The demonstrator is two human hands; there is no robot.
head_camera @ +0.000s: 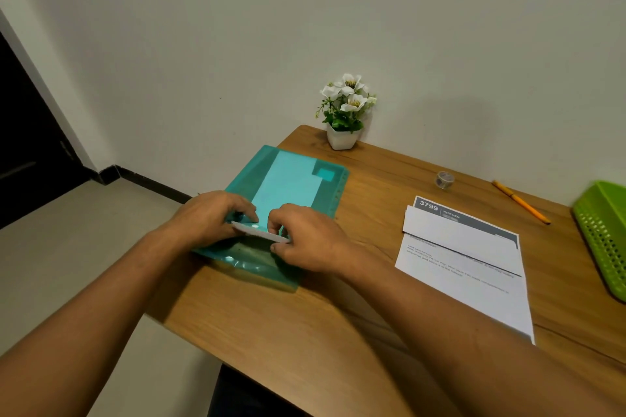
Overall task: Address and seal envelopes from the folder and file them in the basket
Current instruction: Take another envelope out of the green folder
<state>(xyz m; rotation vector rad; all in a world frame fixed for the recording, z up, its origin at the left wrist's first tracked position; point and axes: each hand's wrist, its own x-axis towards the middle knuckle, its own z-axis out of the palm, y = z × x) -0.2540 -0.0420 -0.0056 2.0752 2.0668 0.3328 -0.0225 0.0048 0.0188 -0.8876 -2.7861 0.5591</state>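
A translucent teal plastic folder (pixel 298 176) lies at the left end of the wooden table (pixel 338 332), partly over its edge. Pale sheets show through it. Both hands rest on the folder's near end. My left hand (pixel 206 217) and my right hand (pixel 305 237) pinch a thin white strip (pixel 259 232) at the folder's flap, one hand at each end. A white envelope (pixel 454 230) lies on a printed sheet (pixel 474 288) to the right. The green perforated basket (pixel 603 234) stands at the far right edge.
A small white pot of white flowers (pixel 345 112) stands at the back against the wall. A roll of tape (pixel 444 179) and an orange pencil (pixel 521 202) lie behind the printed sheet. The table's left edge drops to a grey floor.
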